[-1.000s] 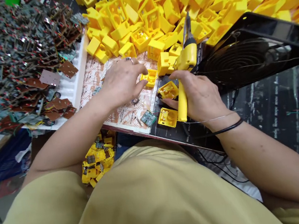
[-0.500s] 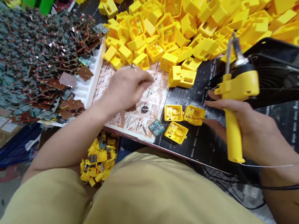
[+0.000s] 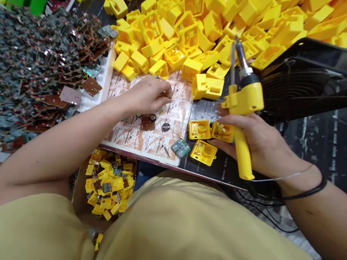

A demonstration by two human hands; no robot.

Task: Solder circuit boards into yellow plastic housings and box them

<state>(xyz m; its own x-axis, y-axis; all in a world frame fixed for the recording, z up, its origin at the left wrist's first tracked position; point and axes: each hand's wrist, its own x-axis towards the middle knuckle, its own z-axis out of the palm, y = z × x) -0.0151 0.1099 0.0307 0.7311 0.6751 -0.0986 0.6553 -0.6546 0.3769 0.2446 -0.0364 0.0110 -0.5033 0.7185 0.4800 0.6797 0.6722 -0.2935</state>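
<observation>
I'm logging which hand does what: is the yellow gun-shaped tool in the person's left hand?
No, the right hand holds the yellow gun-shaped tool, while the left hand is over the patterned sheet.

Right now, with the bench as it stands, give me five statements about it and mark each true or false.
1. The right hand holds a yellow soldering gun. True.
2. The left hand is resting on the green circuit board. False: the left hand is over the patterned sheet, apart from that board.
3. The green circuit board lies left of the open yellow cases. True.
4. The soldering gun's tip points toward the person. False: it points away, toward the yellow pile.
5. A black cable crosses the right wrist. True.
</observation>
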